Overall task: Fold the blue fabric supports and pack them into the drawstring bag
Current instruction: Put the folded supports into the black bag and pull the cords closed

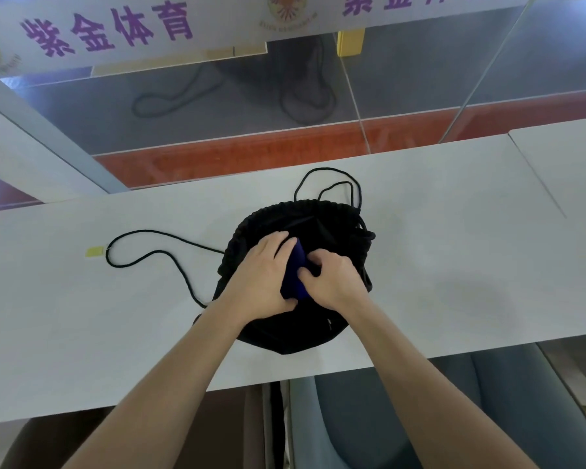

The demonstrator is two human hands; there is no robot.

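A black drawstring bag lies on the white table, its gathered mouth open toward the far side. A folded dark blue fabric support sits over the bag's middle, pressed between both hands. My left hand lies along its left side with the thumb under its near edge. My right hand grips its right side, fingers curled onto the cloth. Most of the blue fabric is hidden by the hands.
The bag's black cord loops left across the table and behind the bag. A small yellow tag lies at the left. A glass partition with purple lettering stands behind the table. A grey chair sits below the near edge.
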